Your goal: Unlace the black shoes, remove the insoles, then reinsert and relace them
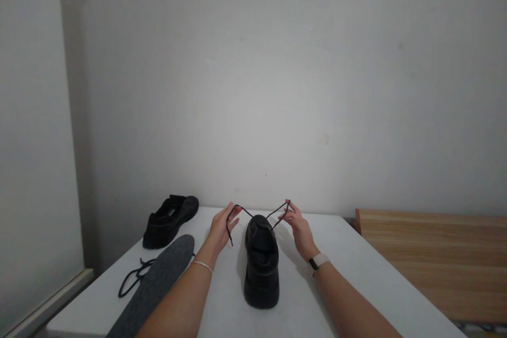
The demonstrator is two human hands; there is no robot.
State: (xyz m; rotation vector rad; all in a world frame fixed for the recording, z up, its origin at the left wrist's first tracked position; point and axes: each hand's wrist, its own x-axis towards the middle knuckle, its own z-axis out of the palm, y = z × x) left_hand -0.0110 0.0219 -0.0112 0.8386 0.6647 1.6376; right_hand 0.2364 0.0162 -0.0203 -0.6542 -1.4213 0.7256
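Note:
A black shoe [262, 280] stands in the middle of the white table, its heel towards me and its toe towards the wall. To its left, my left hand [222, 225] pinches one end of a black shoelace [246, 211], and the loose tip hangs below the fingers. On the other side, my right hand [298, 226] is closed on another stretch of the lace, which bends back down to the shoe. Both lengths run up and outwards from the front of the shoe. The lace holes are too dark to make out.
A second black shoe [162, 226] sits at the table's back left. Nearer me lie a grey insole [168, 269] and a loose black lace [132, 280], partly under it. The white table [301, 306] meets the wall behind. A wooden board [428, 259] is at right.

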